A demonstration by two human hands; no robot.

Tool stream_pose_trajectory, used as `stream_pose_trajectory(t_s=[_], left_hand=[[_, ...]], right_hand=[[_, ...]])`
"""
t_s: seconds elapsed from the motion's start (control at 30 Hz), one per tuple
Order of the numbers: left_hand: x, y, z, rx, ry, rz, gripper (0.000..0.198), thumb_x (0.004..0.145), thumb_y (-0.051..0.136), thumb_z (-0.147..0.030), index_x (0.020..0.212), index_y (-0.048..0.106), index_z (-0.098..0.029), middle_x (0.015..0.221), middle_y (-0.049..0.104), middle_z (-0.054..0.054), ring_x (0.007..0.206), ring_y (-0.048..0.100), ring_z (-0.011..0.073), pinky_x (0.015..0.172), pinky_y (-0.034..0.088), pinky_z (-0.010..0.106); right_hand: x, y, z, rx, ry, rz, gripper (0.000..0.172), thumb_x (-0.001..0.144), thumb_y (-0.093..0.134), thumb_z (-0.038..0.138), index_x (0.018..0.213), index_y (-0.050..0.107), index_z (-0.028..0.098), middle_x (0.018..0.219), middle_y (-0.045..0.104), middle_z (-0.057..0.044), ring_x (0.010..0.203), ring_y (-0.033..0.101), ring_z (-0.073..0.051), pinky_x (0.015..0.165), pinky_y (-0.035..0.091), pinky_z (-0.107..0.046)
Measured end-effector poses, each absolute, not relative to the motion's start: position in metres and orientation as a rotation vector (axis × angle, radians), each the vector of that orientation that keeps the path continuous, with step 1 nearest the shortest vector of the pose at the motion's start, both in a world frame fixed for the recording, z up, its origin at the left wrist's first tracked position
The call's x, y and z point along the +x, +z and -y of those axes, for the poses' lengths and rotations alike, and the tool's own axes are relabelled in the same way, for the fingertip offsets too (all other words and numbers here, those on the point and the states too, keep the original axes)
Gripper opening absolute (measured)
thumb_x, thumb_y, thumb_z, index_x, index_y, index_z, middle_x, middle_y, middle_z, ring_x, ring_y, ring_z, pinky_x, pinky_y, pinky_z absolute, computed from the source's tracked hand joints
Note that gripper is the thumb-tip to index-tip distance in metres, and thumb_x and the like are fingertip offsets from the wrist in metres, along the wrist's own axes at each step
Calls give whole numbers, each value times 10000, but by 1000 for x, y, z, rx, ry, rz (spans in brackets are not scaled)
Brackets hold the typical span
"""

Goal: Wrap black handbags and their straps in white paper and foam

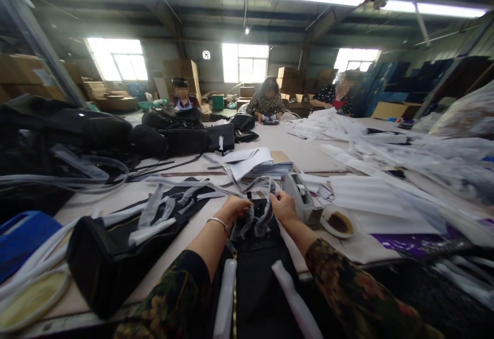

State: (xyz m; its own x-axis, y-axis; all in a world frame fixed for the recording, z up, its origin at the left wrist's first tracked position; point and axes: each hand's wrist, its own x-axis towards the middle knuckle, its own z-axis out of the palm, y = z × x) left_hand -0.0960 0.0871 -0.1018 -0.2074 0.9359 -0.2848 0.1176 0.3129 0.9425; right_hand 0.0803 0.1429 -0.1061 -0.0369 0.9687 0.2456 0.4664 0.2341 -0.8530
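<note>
A black bag (258, 277) lies in front of me, its far end under my hands. Strap pieces in translucent wrap (263, 221) rest on that end. My left hand (236, 209), with a bracelet at the wrist, is closed at the left side of these straps, its fingers pinched on a wrapped strap. On the right, my right hand (283, 207) pinches the wrapped strap near the grey box. White foam-wrapped handles (225, 298) lie along both sides of the bag.
Another black bag (100, 256) with wrapped straps lies left. A grey box (299, 192) and a round dish (337, 222) stand right. Papers (250, 161) are stacked beyond my hands. White foam sheets (370, 200) spread right; black bags (65, 128) pile up left. Several people sit across the table.
</note>
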Motion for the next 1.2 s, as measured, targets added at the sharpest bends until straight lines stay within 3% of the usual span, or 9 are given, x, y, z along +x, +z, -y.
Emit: stream_pose_trajectory(t_s=[0.1,0.23,0.3,0.4,0.5,0.67,0.83,1.0,1.2], left_hand=[[-106,-86,-77,1003,1084,-1502,279,949,607,-358,1100,632,-125,1045,659,61,874,658,192,751,575,358],[-121,-58,-49,1116,1234,-1305,190,809,710,-269,917,678,-117,864,690,44,815,654,172,793,532,307],[-123,-47,-31,1181,1235,-1192,240,709,745,-257,894,705,-110,865,713,65,878,662,217,854,511,319],[-119,-39,-9,1254,1147,-1091,302,637,779,-294,860,726,-97,857,723,101,873,665,271,836,515,366],[-112,-41,4,1301,1131,-1104,339,652,785,-345,874,715,-99,885,718,113,883,663,286,826,515,386],[-96,-59,9,1382,1284,-1381,621,657,824,-319,1221,599,-193,1224,648,97,1152,576,289,944,463,377],[-89,-77,0,1403,1100,-1487,217,771,687,-277,930,705,-130,867,750,90,843,674,244,822,502,369],[-116,-85,1,1358,896,-1298,320,777,680,-316,1025,735,-122,909,788,104,842,703,221,767,513,319],[-133,-99,-9,1370,801,-1249,384,760,693,-356,1071,734,-133,925,787,111,705,669,182,647,490,281]], right_hand=[[81,-97,-138,-1364,696,1671,250,663,664,282,869,671,141,867,686,-139,920,621,-299,859,475,-407],[75,-64,-118,-1133,794,1691,522,713,687,284,1210,610,146,1355,552,-185,1290,452,-321,1089,357,-450],[64,-49,-104,-973,1124,1744,399,794,655,417,1096,669,155,1185,658,-155,1130,573,-310,1012,439,-451],[42,-35,-87,-857,1817,1636,484,869,530,588,861,697,134,824,712,-114,777,667,-247,748,544,-385],[22,-20,-79,-691,2152,1259,328,809,676,459,851,691,134,778,723,-86,746,685,-214,661,532,-302],[-4,13,-74,-491,1730,1186,247,751,735,276,982,713,192,924,759,-40,815,692,-173,711,514,-268],[-8,29,-66,-466,1371,1467,311,749,715,265,1054,672,219,920,750,-16,760,670,-160,765,508,-308],[24,68,-78,-217,1912,1210,490,686,721,370,1124,559,221,923,727,-19,735,662,-172,710,543,-331],[65,160,-87,-115,1542,1319,334,724,675,392,1002,656,208,810,651,2,664,581,-131,633,505,-295]])
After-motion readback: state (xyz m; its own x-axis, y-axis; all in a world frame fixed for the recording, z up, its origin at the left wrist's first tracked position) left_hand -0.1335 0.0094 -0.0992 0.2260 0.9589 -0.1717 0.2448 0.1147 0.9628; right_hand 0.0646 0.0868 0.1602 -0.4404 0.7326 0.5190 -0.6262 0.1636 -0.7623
